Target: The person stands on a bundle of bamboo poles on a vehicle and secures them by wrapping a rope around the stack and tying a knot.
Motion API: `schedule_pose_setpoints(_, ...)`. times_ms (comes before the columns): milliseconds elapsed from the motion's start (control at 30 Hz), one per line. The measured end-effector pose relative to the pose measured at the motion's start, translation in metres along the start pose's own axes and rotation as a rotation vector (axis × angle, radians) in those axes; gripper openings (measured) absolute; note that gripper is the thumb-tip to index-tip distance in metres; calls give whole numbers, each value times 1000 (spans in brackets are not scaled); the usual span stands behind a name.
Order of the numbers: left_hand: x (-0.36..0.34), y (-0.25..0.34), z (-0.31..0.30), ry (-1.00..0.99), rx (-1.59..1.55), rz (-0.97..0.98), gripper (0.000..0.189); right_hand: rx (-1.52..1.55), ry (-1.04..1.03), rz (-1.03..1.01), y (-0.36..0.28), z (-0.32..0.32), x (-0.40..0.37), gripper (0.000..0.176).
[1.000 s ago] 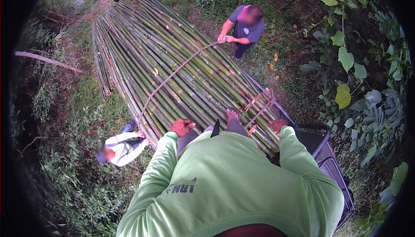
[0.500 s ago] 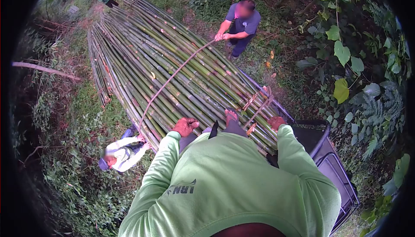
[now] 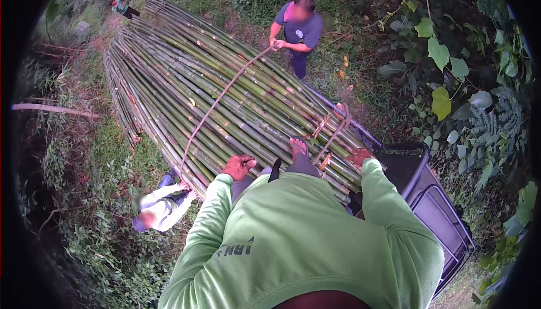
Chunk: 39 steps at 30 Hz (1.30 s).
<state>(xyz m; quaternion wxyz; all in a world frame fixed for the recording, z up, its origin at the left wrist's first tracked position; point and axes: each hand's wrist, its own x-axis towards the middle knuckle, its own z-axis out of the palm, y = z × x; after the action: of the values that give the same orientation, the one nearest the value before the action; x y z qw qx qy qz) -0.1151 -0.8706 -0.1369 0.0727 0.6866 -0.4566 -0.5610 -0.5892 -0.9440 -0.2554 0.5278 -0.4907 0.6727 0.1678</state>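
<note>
Long green bamboo poles (image 3: 225, 89) lie in a large bundle beneath me. My left hand (image 3: 239, 166) has its fingers curled in beside my knee, just above the poles, with nothing visible in it. On the poles at the right rests my right hand (image 3: 359, 157), fingers stretched out over them. My bare foot (image 3: 298, 148) stands on the bamboo between my hands. A brown rope (image 3: 213, 107) crosses the bundle ahead of me. Nearer my right hand, another rope (image 3: 336, 133) is tied around the poles.
A person in a dark shirt (image 3: 300, 30) holds the rope's far end on the right. A person in a white top (image 3: 164, 204) is at its left end. Another person (image 3: 124, 8) stands far back. A black metal vehicle frame (image 3: 434, 196) is at my right, with leafy plants (image 3: 445, 55) beyond.
The view has shifted slightly, so the bundle and people appear further left. The person in the dark shirt is more upright, still holding the rope. My hands stay in about the same places.
</note>
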Motion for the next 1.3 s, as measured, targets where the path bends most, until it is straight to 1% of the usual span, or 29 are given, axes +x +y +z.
schedule_pose_setpoints(100, 0, -3, -1, -18, 10, 11, 35, -26, 4, 24, 2, 6, -4, 65)
schedule_pose_setpoints(200, -1, 2, -1, -31, 43, 33, 35, -23, -20, 85, -8, 3, -18, 62)
schedule_pose_setpoints(367, 8, -5, 0, -53, 24, 31, 35, -97, 14, 55, 20, 16, 3, 61)
schedule_pose_setpoints(533, 13, -3, -1, -76, 54, 12, 35, -155, 42, 11, 27, 18, 6, 60)
schedule_pose_setpoints(567, 13, -2, -1, -74, 49, 12, 35, -187, 62, -18, 41, 25, 22, 59)
schedule_pose_setpoints(633, 13, 0, -2, -68, 37, 11, 35, -236, 29, -42, 51, 26, 33, 61)
schedule_pose_setpoints(700, 14, -2, -3, -72, 58, 26, 35, -271, -73, -34, 59, 24, 44, 69)
schedule_pose_setpoints(800, 12, 2, -5, -71, 140, 34, 35, -147, -90, -37, 66, 27, 58, 63)
schedule_pose_setpoints(833, 12, 3, -6, -70, 182, 45, 34, -151, -87, -24, 58, 22, 51, 56)
schedule_pose_setpoints(867, 10, 5, -8, -67, 224, 54, 34, -158, -85, -14, 29, 10, 23, 49)
schedule_pose_setpoints(933, 1, 13, -12, -55, 242, 14, 32, -363, -81, -151, 15, 2, 16, 45)
schedule_pose_setpoints(1000, -4, 9, -14, -22, 241, 5, 30, -758, -77, -451, 36, 4, 28, 48)
schedule_pose_setpoints(1033, -8, -1, -15, 5, 232, 14, 28, -891, 16, -543, 37, 5, 27, 46)
schedule_pose_setpoints(1067, -14, -11, -16, 38, 218, 18, 26, -989, -76, -601, 32, 0, 33, 42)
schedule_pose_setpoints(1100, -24, -19, -17, 102, 135, -5, 26, -975, -83, -698, 36, -2, 42, 39)
schedule_pose_setpoints(1133, -33, -31, -18, 126, 113, -39, 26, -964, -100, -802, 44, -3, 52, 37)
schedule_pose_setpoints(1167, -42, -47, -18, 151, 89, -79, 26, -802, -176, -578, 44, -3, 53, 39)
schedule_pose_setpoints(1233, -68, -71, -18, 228, 23, -133, 27, -847, -225, -493, 26, -11, 50, 42)
schedule_pose_setpoints(1267, -83, -77, -17, 268, 8, -208, 28, -1043, -201, -637, 6, -20, 35, 42)
schedule_pose_setpoints(1300, -98, -79, -17, 300, -3, -279, 28, -983, -201, -711, 14, -23, 48, 43)
